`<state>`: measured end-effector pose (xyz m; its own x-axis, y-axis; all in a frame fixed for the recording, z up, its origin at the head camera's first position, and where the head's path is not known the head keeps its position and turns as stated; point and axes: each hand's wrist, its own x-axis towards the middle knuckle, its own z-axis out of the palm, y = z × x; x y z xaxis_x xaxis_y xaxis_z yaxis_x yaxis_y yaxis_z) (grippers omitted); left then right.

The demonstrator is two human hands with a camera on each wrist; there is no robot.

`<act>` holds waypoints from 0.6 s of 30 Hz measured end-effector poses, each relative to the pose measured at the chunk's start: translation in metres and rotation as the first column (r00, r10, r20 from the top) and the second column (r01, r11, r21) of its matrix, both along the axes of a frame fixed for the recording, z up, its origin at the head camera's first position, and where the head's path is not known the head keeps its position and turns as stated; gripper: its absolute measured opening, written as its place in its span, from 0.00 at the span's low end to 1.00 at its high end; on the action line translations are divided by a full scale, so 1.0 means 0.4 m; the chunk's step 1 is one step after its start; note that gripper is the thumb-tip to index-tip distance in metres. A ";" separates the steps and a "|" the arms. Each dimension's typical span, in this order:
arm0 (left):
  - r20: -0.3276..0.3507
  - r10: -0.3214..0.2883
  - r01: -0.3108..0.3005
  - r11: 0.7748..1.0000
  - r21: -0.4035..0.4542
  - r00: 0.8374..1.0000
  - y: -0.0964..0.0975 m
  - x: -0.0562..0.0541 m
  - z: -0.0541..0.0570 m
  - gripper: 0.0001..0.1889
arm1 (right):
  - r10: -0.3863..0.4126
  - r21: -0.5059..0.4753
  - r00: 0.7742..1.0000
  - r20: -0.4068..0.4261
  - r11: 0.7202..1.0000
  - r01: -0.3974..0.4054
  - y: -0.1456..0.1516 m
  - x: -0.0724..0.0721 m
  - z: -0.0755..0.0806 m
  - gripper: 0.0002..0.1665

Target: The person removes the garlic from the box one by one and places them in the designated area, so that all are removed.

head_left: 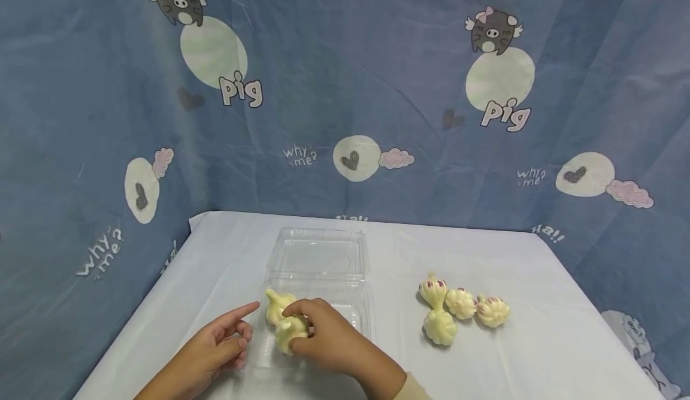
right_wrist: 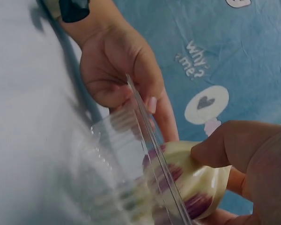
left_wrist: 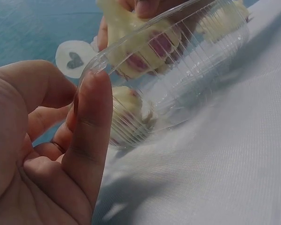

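A clear plastic clamshell container (head_left: 369, 310) lies with its lid (head_left: 318, 256) folded back. My right hand (head_left: 329, 337) grips a pale yellow garlic bulb (head_left: 291, 333) with purple patches, thumb and fingers around its side, over the container's left part. Another garlic bulb (head_left: 276, 305) sits in the container just behind the held one. At the container's left edge is my left hand (head_left: 212, 349). In the left wrist view its thumb (left_wrist: 91, 108) and a finger lie on either side of the rim (left_wrist: 100, 63), pinching it.
To the right of the container, several more garlic bulbs (head_left: 460, 303) lie grouped on the white-covered table (head_left: 539, 358). A blue printed curtain (head_left: 356, 88) rises behind the table and along its sides.
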<state>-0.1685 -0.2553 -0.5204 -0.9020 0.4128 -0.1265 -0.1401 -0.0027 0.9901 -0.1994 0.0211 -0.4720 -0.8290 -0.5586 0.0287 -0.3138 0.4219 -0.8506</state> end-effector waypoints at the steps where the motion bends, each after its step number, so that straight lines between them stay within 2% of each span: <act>1: 0.002 0.001 -0.001 1.000 -0.003 1.000 -0.001 -0.002 -0.001 0.39 | 0.005 -0.019 1.000 0.013 1.000 -0.005 0.006 -0.001 -0.001 0.27; 8: 0.016 -0.001 0.001 1.000 -0.004 1.000 -0.006 -0.008 -0.006 0.39 | 0.013 -0.084 0.999 0.053 0.996 -0.008 0.044 -0.004 -0.004 0.26; 18: 0.013 -0.024 0.023 1.000 0.020 1.000 -0.005 -0.006 0.001 0.40 | 0.010 -0.098 0.999 0.053 0.995 -0.005 0.068 0.005 -0.006 0.26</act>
